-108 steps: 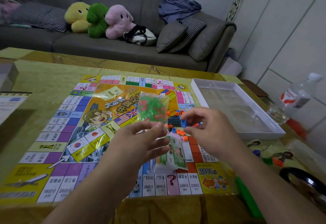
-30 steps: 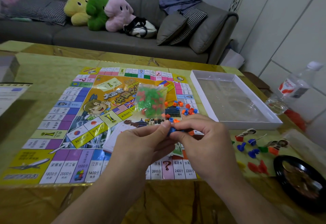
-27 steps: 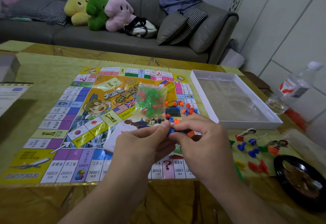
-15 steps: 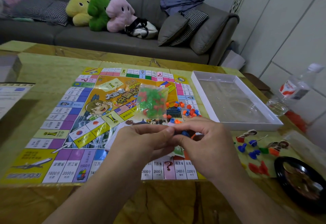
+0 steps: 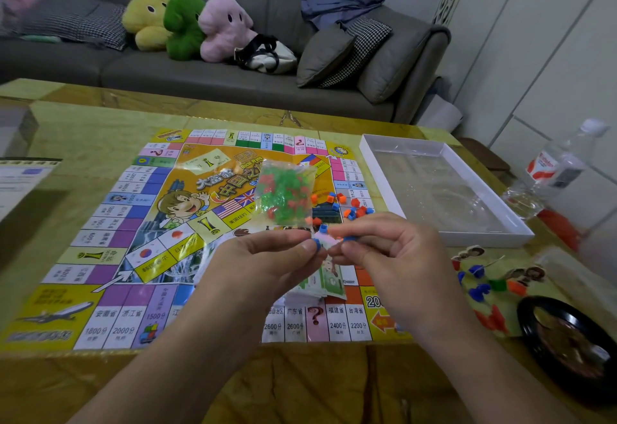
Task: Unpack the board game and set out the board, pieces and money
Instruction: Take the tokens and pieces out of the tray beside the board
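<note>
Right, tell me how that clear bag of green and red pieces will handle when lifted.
The clear bag looks like thin crinkled film, so it will probably sag and flop. Its loose small pieces likely shift toward the low end. It seems light, and the glossy plastic may slip in a loose pinch.

A yellow-green table [image 5: 83, 129] is covered by the game board [image 5: 127, 223] beneath the fingers; a white box tray [image 5: 494, 223] and standing pawns [image 5: 480, 290] are set to their right.
</note>
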`<state>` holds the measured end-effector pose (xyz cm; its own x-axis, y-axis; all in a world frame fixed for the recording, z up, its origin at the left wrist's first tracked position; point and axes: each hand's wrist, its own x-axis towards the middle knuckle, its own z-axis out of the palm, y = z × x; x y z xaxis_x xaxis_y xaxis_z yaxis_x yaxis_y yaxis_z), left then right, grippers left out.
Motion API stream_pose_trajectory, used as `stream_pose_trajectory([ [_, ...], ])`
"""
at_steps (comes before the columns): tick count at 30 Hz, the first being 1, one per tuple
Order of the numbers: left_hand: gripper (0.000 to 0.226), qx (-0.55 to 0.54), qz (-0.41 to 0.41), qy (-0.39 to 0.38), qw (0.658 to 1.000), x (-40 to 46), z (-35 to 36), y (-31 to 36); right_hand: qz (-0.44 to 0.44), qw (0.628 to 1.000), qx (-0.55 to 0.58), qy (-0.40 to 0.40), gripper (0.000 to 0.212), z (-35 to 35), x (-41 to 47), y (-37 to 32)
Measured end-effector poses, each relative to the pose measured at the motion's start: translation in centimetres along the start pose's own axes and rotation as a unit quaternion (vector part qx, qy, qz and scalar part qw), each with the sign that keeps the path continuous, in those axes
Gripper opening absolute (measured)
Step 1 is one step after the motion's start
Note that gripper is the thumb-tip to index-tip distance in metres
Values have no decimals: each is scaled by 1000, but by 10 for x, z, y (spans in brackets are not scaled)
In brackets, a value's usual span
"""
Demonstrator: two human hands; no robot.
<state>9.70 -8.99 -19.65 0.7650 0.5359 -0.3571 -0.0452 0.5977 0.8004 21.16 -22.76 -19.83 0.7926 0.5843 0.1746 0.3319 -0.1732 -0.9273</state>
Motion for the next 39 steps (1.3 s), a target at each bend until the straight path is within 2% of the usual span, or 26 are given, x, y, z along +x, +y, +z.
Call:
stream_pose_trajectory([
  [2,17,21,4,-3,1000,-1,0,-1,8,1000,21,7,26,-1,-2,-3],
  [5,20,32,14,-9,999,-3,3,-4,-5,999,35,32,16,-1,-3,-4],
  [9,18,-20,-17,-34,999,-5,5,-6,27,996,77,27,9,9,-9,-2],
  [13,10,-47,-53,-43,997,-8,4,-4,43,994,99,17,21,13,-10,2],
  [23,19,-60,-50,-52,996,-8,6,-3,71,986,153,-7,21,12,-7,3],
  [26,19,-54,-46,-56,996,-7,5,-3,49,990,129,-7,22,9,-8,-2],
  [30,20,-47,-67,-62,995,-4,2,-3,31,996,78,-11,10,9,-8,0],
  [35,18,-23,-74,-48,996,2,0,-3,-26,999,-39,-28,23,10,-6,6],
  [37,17,-7,-58,-12,998,5,-2,-2,-9,999,-43,-22,28,2,-2,5],
  [39,16,17,-42,27,999,8,-4,0,15,999,-35,24,32,-11,8,8],
])
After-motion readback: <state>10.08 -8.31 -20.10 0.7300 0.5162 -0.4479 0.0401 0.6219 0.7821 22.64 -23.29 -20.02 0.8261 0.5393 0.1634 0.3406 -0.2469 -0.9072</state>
